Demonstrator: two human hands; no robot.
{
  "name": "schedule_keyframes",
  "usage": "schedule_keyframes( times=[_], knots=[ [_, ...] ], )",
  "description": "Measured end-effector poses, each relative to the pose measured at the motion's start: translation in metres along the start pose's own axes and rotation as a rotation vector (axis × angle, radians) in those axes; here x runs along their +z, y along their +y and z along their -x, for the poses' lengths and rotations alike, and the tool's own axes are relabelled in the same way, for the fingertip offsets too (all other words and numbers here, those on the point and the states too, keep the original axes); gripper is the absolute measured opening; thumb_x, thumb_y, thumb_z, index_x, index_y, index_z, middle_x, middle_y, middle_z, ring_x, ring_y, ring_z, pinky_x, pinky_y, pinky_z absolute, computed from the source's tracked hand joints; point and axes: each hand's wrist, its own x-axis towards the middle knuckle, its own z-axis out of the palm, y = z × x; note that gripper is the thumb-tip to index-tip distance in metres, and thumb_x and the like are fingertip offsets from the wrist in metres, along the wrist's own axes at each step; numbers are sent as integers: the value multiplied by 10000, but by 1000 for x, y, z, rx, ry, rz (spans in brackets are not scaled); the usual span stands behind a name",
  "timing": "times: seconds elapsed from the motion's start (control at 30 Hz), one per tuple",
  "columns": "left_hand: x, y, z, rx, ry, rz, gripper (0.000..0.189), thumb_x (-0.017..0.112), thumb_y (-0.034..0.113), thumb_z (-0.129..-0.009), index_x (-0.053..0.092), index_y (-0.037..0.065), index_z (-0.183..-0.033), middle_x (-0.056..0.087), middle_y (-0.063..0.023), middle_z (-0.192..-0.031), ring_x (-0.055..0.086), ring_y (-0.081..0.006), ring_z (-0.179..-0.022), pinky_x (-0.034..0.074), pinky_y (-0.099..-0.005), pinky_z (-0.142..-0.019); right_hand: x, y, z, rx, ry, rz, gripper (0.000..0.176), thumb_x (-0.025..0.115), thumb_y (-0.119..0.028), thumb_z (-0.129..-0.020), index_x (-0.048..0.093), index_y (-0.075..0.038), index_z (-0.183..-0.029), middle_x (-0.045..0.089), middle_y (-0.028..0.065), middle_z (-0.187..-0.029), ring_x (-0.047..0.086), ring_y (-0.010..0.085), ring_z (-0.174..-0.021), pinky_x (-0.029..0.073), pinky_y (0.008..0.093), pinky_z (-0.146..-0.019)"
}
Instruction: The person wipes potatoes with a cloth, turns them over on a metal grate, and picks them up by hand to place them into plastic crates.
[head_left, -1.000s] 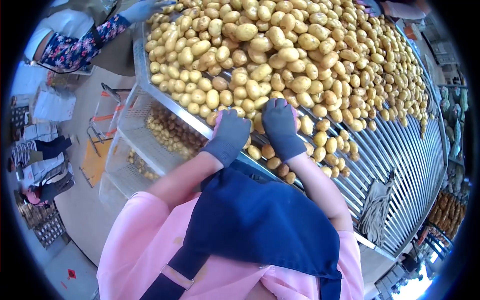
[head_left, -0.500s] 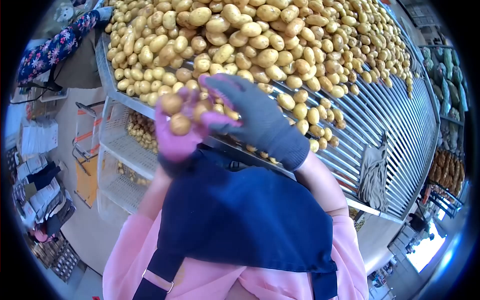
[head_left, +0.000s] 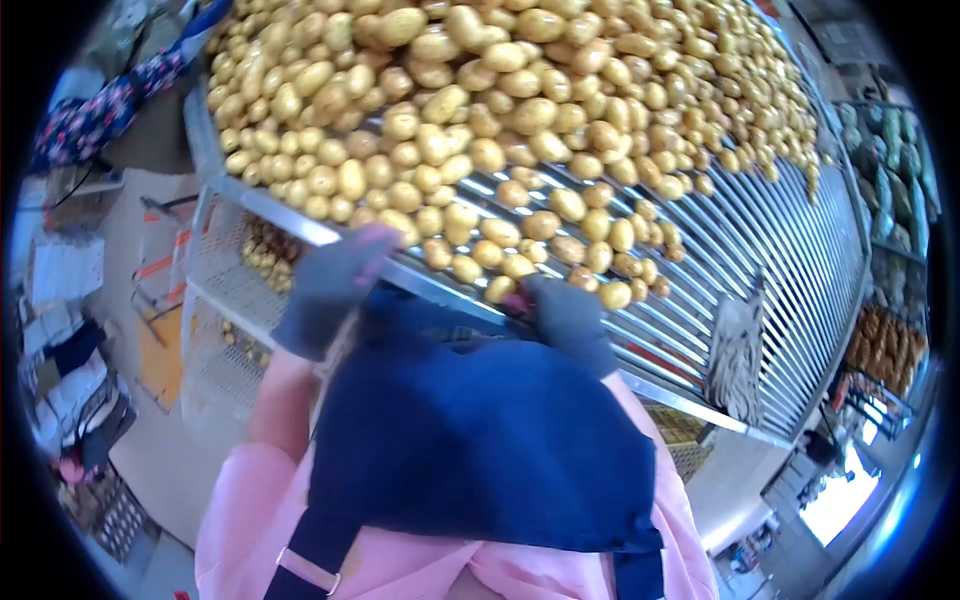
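Many yellow potatoes (head_left: 535,115) lie heaped on a slatted metal table (head_left: 755,235). My left hand (head_left: 335,285), in a grey glove with pink fingers, is at the table's front metal edge, beside the nearest potatoes; its fingers are blurred. My right hand (head_left: 568,318), gloved the same way, is low at the front edge, next to a few potatoes; its fingertips are mostly hidden under the glove's back. No potato is visible in either hand.
A grey cloth (head_left: 735,355) lies on the slats at the right. Plastic crates (head_left: 225,290) with small potatoes stand below the table at the left. A person's flowered sleeve (head_left: 115,110) shows at the upper left. Shelves of vegetables (head_left: 890,180) are at the far right.
My hands have moved apart and down to the table's edge. The potatoes that were in my left hand are no longer in it. More potatoes lie near the front edge.
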Motion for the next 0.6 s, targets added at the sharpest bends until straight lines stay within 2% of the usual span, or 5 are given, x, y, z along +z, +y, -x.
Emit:
schedule_keyframes(
  times=[0.07,0.2,0.4,0.5,0.6],
  knots=[
    [32,19,-24,13,-182,-71,261,573,205,-857,627,123,-1098,647,-74,-1019,642,-264,-819,505,-366,-739,12,2,-3,2,48,-4,323,646,-304,-796,552,-52,-975,650,138,-764,658,296,-775,503,431,-652],
    [60,28,-50,-27,-553,-236,239,606,235,-817,649,169,-1043,632,-96,-954,636,-275,-790,495,-396,-642,24,8,-5,177,37,62,372,668,-369,-786,543,-95,-1006,651,151,-856,645,340,-805,493,451,-679],
    [46,20,-64,61,-424,-28,256,699,248,-750,631,112,-956,563,-45,-790,576,-208,-685,458,-331,-573,7,21,11,136,129,-311,459,629,-396,-818,494,-56,-1094,652,158,-876,658,316,-810,506,436,-713],
    [25,39,-73,-657,-477,1046,342,571,351,-889,595,22,-981,576,-29,-882,552,-131,-708,442,-232,-667,-1,13,15,121,319,-562,430,638,-381,-824,528,-66,-1095,651,140,-928,657,307,-843,507,407,-742],
    [39,53,-76,-851,-192,2101,419,451,400,-928,572,10,-1028,574,-115,-954,547,-235,-948,447,-327,-854,-17,-9,5,-229,425,-877,421,659,-350,-816,558,-90,-1131,643,128,-1011,649,292,-874,507,373,-760]
  ],
)
